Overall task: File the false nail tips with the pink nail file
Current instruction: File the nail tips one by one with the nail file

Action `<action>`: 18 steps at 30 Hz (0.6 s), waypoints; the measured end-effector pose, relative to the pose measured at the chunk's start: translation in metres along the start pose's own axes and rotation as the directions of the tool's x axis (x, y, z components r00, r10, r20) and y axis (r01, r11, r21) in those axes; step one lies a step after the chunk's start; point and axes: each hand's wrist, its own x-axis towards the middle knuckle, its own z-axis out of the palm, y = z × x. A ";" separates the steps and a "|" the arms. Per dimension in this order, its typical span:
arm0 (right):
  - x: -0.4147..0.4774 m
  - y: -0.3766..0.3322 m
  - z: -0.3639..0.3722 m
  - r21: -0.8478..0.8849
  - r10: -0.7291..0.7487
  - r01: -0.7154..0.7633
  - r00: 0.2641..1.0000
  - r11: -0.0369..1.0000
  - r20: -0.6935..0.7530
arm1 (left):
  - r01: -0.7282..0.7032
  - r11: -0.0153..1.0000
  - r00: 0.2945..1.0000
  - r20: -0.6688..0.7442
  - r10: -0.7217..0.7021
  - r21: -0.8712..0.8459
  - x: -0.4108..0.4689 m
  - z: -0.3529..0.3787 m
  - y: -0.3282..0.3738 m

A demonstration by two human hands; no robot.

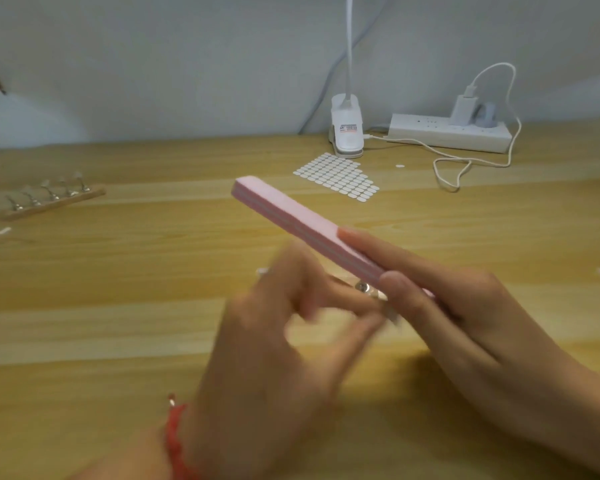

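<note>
Right hand (465, 306): centre right of the frame, fingers and thumb gripping the near end of the pink nail file (291, 216).
Pink nail file: raised above the bench (118, 289), slanting toward upper centre.
Left hand (274, 341): lower centre, blurred, fingers curled and pinching a small shiny holder (362, 287) just under the file.
False nail tips (77, 175): on a wooden rack (52, 202), left.
Sticker sheet (340, 176): upper centre.

Wooden table (118, 289) bears a nail stand (52, 200), sticker sheet (338, 176), lamp (346, 129) and power strip (447, 133).
</note>
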 end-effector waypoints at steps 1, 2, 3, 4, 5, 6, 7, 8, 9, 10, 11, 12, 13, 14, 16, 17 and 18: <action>0.005 -0.001 -0.002 0.001 -0.018 0.018 1.000 1.000 -0.018 | -0.075 0.996 0.996 0.060 0.072 0.040 -0.002 0.004 0.003; 0.008 0.000 -0.004 0.049 -0.023 0.025 0.999 0.999 -0.049 | -0.124 0.992 0.988 0.097 0.121 0.027 -0.006 0.005 0.004; 0.009 0.001 -0.006 0.144 0.004 0.010 0.995 0.990 -0.098 | -0.158 0.987 0.985 0.067 0.159 -0.025 -0.010 0.006 0.004; 0.008 0.004 -0.011 0.246 0.066 -0.032 0.990 0.969 -0.129 | -0.124 0.991 0.991 0.035 0.126 -0.060 -0.009 0.004 0.004; 0.007 0.002 -0.013 0.343 0.113 -0.057 0.983 0.937 -0.147 | -0.058 0.991 0.998 0.019 0.060 -0.124 -0.006 0.001 0.002; 0.008 -0.002 -0.015 0.423 0.158 -0.082 0.977 0.903 -0.147 | 0.034 0.980 0.999 -0.002 -0.035 -0.197 -0.004 -0.002 -0.001; 0.008 -0.003 -0.015 0.475 0.195 -0.109 0.971 0.873 -0.135 | 0.138 0.951 0.989 -0.006 -0.145 -0.277 -0.001 -0.003 -0.002; 0.009 -0.006 -0.015 0.522 0.230 -0.139 0.967 0.841 -0.112 | 0.233 0.907 0.969 0.007 -0.246 -0.350 0.001 -0.004 -0.002; 0.010 -0.007 -0.015 0.562 0.255 -0.163 0.963 0.811 -0.088 | 0.306 0.861 0.946 0.025 -0.324 -0.405 0.002 -0.004 -0.003; 0.011 -0.007 -0.014 0.586 0.280 -0.191 0.958 0.787 -0.065 | 0.361 0.815 0.922 0.041 -0.385 -0.453 0.003 -0.004 -0.004; 0.011 -0.007 -0.014 0.590 0.312 -0.224 0.949 0.776 -0.050 | 0.400 0.769 0.900 0.056 -0.432 -0.499 0.003 -0.004 -0.005; 0.010 -0.007 -0.014 0.580 0.336 -0.254 0.941 0.774 -0.037 | 0.427 0.729 0.882 0.071 -0.465 -0.535 0.004 -0.004 -0.005; 0.010 -0.009 -0.013 0.571 0.347 -0.271 0.937 0.775 -0.027 | 0.445 0.702 0.871 0.088 -0.483 -0.557 0.005 -0.004 -0.005; 0.009 -0.010 -0.013 0.559 0.337 -0.269 0.941 0.784 -0.021 | 0.461 0.683 0.862 0.103 -0.497 -0.567 0.005 -0.004 -0.005; 0.008 -0.016 -0.011 0.511 0.310 -0.257 0.950 0.820 -0.019 | 0.486 0.661 0.849 0.127 -0.514 -0.572 0.005 -0.004 -0.004; 0.008 -0.019 -0.009 0.490 0.300 -0.258 0.954 0.833 -0.007 | 0.496 0.660 0.844 0.134 -0.520 -0.565 0.004 -0.003 -0.006; 0.008 -0.020 -0.008 0.473 0.292 -0.258 0.956 0.842 0.002 | 0.503 0.666 0.842 0.140 -0.521 -0.551 0.004 -0.003 -0.006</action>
